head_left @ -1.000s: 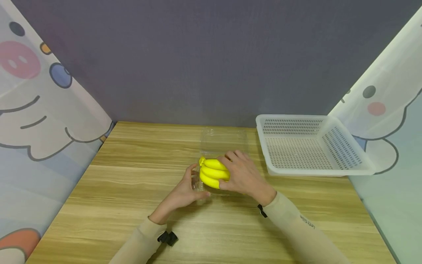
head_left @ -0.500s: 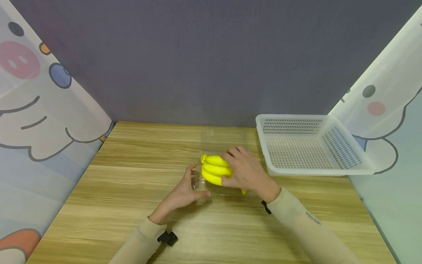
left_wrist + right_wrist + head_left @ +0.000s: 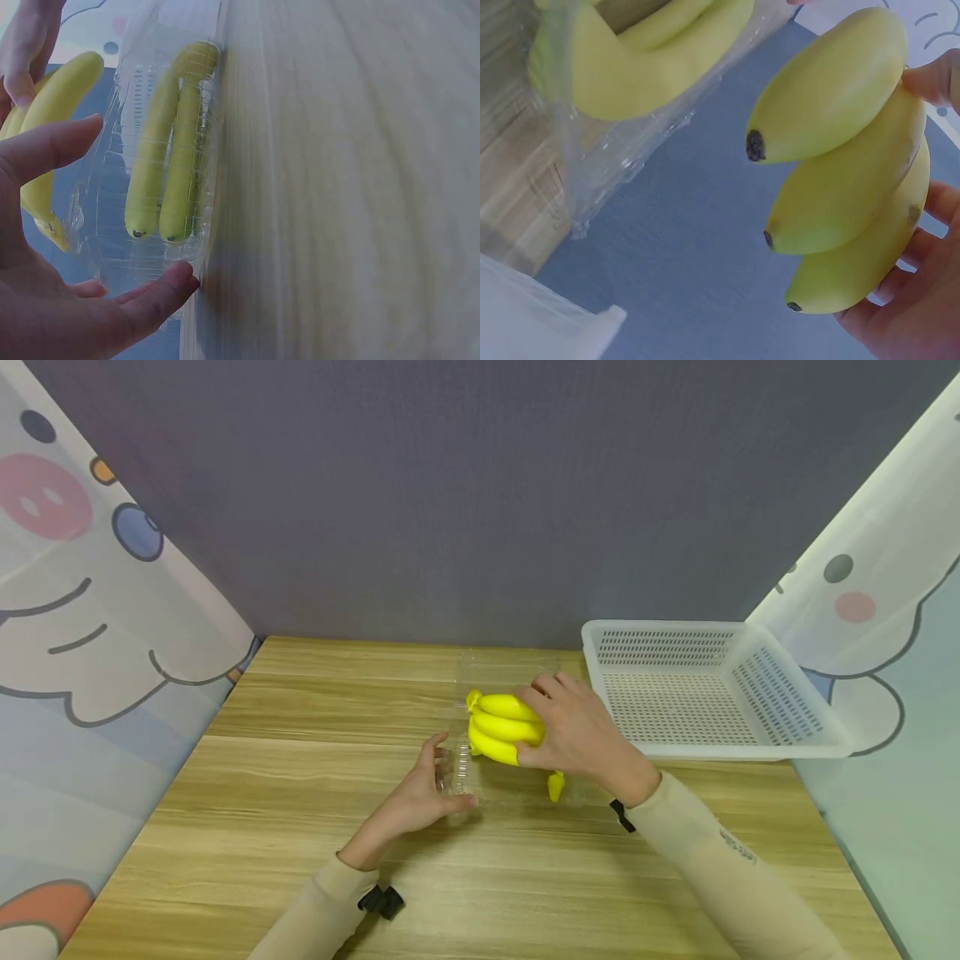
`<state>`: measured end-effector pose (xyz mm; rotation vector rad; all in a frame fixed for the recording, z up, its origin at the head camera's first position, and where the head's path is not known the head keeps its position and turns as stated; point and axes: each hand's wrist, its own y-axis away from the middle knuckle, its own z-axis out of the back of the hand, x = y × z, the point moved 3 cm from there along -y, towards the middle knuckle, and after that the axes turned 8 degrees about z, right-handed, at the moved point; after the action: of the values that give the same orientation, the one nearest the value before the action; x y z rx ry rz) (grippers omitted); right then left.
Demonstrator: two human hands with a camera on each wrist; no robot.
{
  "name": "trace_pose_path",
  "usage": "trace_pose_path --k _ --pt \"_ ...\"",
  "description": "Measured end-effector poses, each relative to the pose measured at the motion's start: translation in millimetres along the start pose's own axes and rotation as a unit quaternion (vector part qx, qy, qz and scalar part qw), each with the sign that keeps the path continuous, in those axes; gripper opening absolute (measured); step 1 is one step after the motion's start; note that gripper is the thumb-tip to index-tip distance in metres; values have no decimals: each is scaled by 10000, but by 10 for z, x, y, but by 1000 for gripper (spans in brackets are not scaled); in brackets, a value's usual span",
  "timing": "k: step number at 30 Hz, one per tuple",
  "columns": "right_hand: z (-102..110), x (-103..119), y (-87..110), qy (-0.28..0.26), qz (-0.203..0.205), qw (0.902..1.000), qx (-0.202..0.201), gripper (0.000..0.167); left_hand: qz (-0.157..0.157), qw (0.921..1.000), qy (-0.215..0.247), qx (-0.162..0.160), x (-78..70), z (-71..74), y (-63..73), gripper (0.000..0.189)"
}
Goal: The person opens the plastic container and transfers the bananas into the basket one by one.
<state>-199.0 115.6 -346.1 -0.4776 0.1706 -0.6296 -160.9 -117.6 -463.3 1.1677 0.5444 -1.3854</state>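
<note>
A bunch of yellow bananas [image 3: 497, 728] is gripped from above in my right hand [image 3: 577, 731], its stem end pointing left. In the right wrist view, the thumb and fingers hold opposite sides of the bunch [image 3: 855, 172]. Below it sits a clear plastic clamshell box [image 3: 510, 789], its transparent lid [image 3: 506, 667] folded back. My left hand [image 3: 412, 802] holds the box's left end, thumb along the front and fingers at the side. Through the box wall, the left wrist view shows more bananas [image 3: 154, 161] inside. From the head, only a yellow tip [image 3: 556, 786] of these shows.
A white perforated plastic basket [image 3: 731, 750] stands at the back right of the wooden table [image 3: 337, 710]. A dark grey panel [image 3: 450, 510] rises behind the table. Cartoon-printed cloths [image 3: 112, 610] hang at both sides.
My right hand has lifted the banana bunch and carried it right and slightly back. The yellow tip in the box has come into sight. My left hand stays on the box.
</note>
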Motion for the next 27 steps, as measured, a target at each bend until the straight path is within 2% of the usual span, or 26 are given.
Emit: trace_pose_path --k 9,27 --pt "69 -22 -19 80 160 9997 -168 55 -16 10000 -2 -4 -10 -4 12 114" --pt "205 -73 -67 56 98 9999 -125 55 6 10000 53 -2 7 -3 1 114"
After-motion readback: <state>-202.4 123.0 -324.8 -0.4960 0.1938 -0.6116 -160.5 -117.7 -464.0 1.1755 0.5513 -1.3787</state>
